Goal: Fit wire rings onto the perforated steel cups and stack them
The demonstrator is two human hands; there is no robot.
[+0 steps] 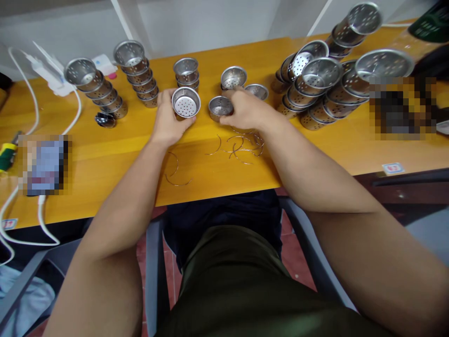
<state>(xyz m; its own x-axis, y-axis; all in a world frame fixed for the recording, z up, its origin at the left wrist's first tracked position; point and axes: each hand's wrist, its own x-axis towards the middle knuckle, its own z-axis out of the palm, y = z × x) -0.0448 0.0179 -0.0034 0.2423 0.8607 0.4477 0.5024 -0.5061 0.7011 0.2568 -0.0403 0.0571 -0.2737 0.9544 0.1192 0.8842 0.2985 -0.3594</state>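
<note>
Two metal cups are handled at a wooden surface [122, 164], one by each bare hand. A perforated cup [185, 104] is held upright by the left hand [167, 120], its fingers curled around the side and the thumb pressed across the front; whether it is lifted clear cannot be told. To its right, a shallower cup [220, 110] is gripped near the middle of the surface by the right hand [246, 108], with the thumb set at the near side and the fingers partly hidden behind the rim. Just beyond the right hand, an upright cup [234, 76] and a low cup [258, 91] are partly covered by it. Thin curved wires [242, 150] are scattered in front of the right hand, and more curved wire pieces [178, 184] are seen beside the left forearm. Nested perforated cups are stacked at the far left [101, 92], next to them [139, 78], and in a short pile [185, 69] behind the left hand. A larger cluster of stacked cups [317, 91] is leaned at the right. A white cable [41, 213] is plugged into a pixelated device [49, 164] at the left.
</note>
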